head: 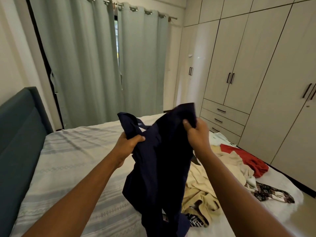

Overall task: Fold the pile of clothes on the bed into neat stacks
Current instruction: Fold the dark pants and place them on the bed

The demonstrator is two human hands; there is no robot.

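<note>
A dark navy garment (164, 168) hangs in the air above the bed (71, 168), held up by both hands. My left hand (128, 144) grips one upper edge of it, and my right hand (196, 134) grips the other upper edge, slightly higher. Its lower part drapes down to the bedsheet near the front. To the right on the bed lies a loose pile: a beige garment (201, 189), a red garment (246, 158), a black-and-white patterned piece (271, 194) and a white piece (217, 137).
A teal headboard (18, 134) runs along the left. Pale green curtains (95, 65) hang behind the bed. A light wardrobe with drawers (256, 74) fills the right wall, with a narrow strip of floor (309, 206) beside the bed.
</note>
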